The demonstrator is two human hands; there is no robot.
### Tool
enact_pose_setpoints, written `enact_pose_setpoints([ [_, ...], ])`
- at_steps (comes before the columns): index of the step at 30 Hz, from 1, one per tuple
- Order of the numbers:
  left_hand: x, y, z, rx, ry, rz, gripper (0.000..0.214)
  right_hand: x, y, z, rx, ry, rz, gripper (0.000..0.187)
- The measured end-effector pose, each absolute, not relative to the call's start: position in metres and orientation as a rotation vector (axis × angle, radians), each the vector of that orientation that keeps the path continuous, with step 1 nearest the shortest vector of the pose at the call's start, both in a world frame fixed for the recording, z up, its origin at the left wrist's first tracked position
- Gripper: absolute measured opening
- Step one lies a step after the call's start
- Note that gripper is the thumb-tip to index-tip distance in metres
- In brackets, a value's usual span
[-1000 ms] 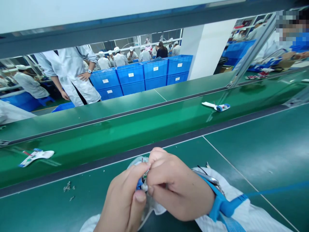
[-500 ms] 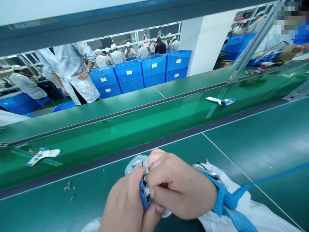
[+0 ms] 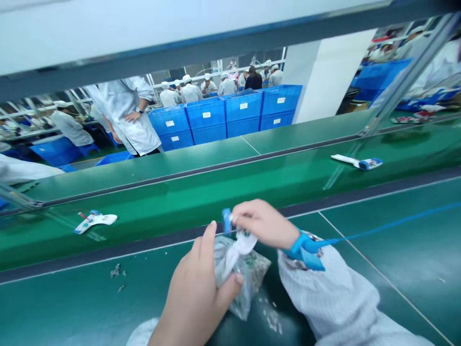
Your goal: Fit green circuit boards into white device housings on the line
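Observation:
My right hand [image 3: 264, 222] pinches a white-and-blue plastic housing [image 3: 240, 247], blurred by motion, its blue end pointing up and away. My left hand [image 3: 201, 278] is open beside it, thumb and fingers spread, and nothing shows in its grip. Under and behind the housing lies a clear plastic bag [image 3: 257, 274] of small parts, partly covered by the left hand. Small pale pieces [image 3: 272, 317] are scattered on the worktop near the bag. A blue wrist strap [image 3: 306, 250] circles my right wrist.
The green conveyor belt [image 3: 201, 192] carries one white-and-blue housing [image 3: 95, 222] at left and another housing [image 3: 358, 162] at right. Loose screws [image 3: 115, 271] lie on the left worktop. The strap's blue cord [image 3: 396, 226] runs off right. Blue bins [image 3: 207, 120] and people stand beyond.
My hands have separated. The right hand has lifted the blue-and-white housing away from the left, whose fingers have opened. The bag and scattered pieces are now uncovered; the view has shifted.

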State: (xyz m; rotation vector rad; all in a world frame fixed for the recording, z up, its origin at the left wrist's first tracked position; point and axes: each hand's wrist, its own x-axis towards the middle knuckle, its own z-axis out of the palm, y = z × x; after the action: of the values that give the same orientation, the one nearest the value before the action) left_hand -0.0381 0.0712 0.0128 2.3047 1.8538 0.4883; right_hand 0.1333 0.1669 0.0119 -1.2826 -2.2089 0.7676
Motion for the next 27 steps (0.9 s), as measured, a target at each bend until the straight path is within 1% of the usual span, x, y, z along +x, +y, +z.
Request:
enact_pose_setpoints([
  [2,-0.047,0.073,0.015,2.156,1.899,0.474,0.065,0.147,0.192,-0.001,-1.551,-2.007,0.571,0.035],
  [4,-0.056,0.072,0.018,2.054,1.949,0.465,0.062,0.162,0.215,-0.014,-1.789,-1.821,0.423,0.036],
  [7,-0.064,0.074,0.019,1.946,1.956,0.428,0.057,0.177,0.235,-0.030,-1.943,-1.800,0.443,0.031],
  [10,-0.079,0.090,0.012,1.884,1.955,0.401,0.052,0.175,0.238,-0.040,-1.877,-1.991,0.609,0.031],
  [13,-0.115,0.126,-0.003,1.827,2.015,0.368,0.045,0.162,0.232,-0.047,-1.713,-2.172,0.764,0.032],
  [16,-0.175,0.170,-0.024,1.673,2.239,0.314,0.036,0.152,0.227,-0.052,-1.593,-2.277,0.888,0.034],
  [21,-0.264,0.216,-0.054,1.312,2.631,0.261,0.038,0.151,0.231,-0.059,-1.541,-2.310,0.969,0.037],
  [27,-0.296,0.236,-0.077,1.170,2.757,0.323,0.035,0.152,0.233,-0.064,-1.543,-2.255,1.019,0.032],
])
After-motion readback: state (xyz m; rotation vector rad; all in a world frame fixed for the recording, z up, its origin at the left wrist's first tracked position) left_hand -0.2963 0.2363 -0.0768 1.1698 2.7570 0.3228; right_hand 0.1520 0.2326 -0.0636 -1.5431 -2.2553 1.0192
